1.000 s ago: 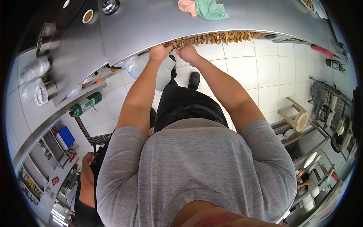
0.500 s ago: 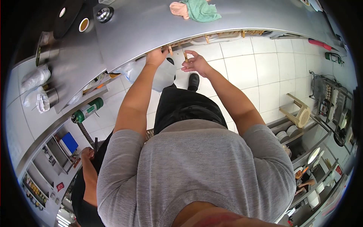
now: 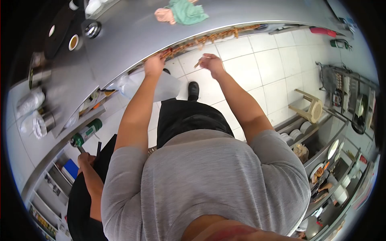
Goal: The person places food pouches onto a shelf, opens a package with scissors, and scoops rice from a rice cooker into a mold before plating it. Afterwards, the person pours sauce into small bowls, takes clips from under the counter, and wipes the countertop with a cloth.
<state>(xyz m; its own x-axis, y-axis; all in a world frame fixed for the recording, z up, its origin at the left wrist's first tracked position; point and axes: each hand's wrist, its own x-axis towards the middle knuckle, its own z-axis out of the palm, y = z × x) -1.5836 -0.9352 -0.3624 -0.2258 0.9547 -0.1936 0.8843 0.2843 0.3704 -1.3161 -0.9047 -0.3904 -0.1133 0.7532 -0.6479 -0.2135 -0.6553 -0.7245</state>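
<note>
My left hand [image 3: 154, 65] is at the underside of the steel table's front edge, its fingers curled and partly hidden there. What they grip does not show. Just beside it, a row of wooden clothespins [image 3: 201, 40] runs along below the edge, blurred. Out in front of the edge, to the right, my right hand [image 3: 212, 64] pinches a small wooden clothespin [image 3: 197, 64], also blurred. A translucent plastic bag [image 3: 163, 86] hangs below my left hand.
On the steel table [image 3: 132, 36] lie a green cloth [image 3: 189, 13], a peach cloth [image 3: 164, 15], a call bell [image 3: 92, 29] and a small sauce cup [image 3: 73, 42]. A beige stool [image 3: 313, 110] stands to the right. Another person's hand [image 3: 85, 160] is at left.
The camera view has turned, shifting the table and floor leftward. My left hand keeps to the table edge. My right hand still holds the clothespin, now tilted and with the fingers drawn in more.
</note>
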